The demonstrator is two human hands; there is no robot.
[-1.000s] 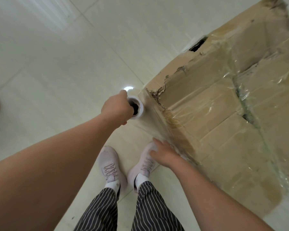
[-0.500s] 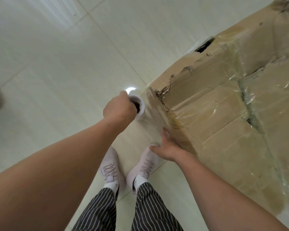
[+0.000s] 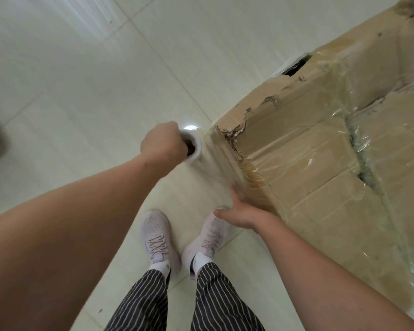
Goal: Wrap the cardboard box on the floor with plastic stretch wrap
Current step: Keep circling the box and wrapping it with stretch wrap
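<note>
Big torn brown cardboard box [image 3: 308,149] sat on pale tiled floor [image 3: 81,91], right of both hands, partly filmed. L hand [image 3: 164,144] gripped top of white stretch-wrap roll [image 3: 194,149], axis upright, just left of box's near corner. R hand [image 3: 239,211], fingers flat, pressed clear film [image 3: 215,173] onto that corner. Next pull prob. carries roll round it; L hand was nearer.

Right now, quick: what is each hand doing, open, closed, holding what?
Left hand: closed, gripping the top end of the stretch wrap roll.
Right hand: open, fingers pressed on the film at the cardboard box corner edge.
</note>
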